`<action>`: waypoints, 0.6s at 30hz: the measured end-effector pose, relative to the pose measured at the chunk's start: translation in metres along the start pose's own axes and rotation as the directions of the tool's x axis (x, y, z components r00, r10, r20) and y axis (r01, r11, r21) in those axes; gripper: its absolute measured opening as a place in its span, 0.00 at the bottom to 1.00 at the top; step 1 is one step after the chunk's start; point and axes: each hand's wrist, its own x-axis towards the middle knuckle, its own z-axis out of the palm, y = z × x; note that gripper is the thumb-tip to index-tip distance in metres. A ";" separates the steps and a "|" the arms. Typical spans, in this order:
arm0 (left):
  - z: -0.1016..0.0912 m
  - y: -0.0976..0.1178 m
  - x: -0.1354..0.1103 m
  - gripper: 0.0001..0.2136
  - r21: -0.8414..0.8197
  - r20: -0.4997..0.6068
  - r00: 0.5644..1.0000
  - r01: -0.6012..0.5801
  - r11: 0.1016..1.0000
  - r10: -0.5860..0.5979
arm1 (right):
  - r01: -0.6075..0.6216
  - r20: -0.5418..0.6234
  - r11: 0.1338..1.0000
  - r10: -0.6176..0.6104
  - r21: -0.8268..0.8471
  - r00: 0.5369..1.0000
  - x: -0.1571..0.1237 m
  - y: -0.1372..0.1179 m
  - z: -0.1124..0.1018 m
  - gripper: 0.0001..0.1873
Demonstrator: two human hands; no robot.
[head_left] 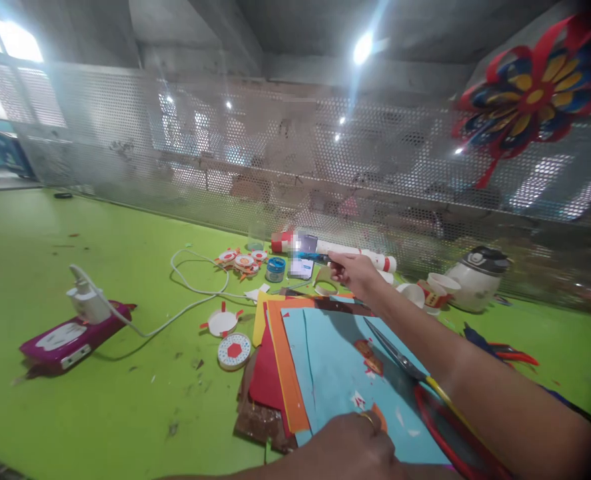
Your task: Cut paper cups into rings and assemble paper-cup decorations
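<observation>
Near the worktop's (150, 413) far edge, the right hand (356, 272) pinches a thin blue tool (314, 257), best held steady above the phone (303, 269), but I can't tell what the left hand (348, 443) grips.

We hold a slim blue-and-dark tool (319, 257) in our right hand (354, 272); our curled left hand (348, 441) is over a light-blue paper sheet (328, 357) bearing red-handled metal scissors (399, 357)

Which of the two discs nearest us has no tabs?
The speckled disc with the red hexagon, nearer the camera; the white disc just beyond it has red tabs round its rim.
</observation>
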 end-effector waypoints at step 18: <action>-0.018 0.000 0.004 0.10 0.010 -0.019 0.998 -0.052 0.999 0.052 | 0.012 -0.083 0.968 -0.034 -0.250 0.996 0.020 0.027 0.028 0.18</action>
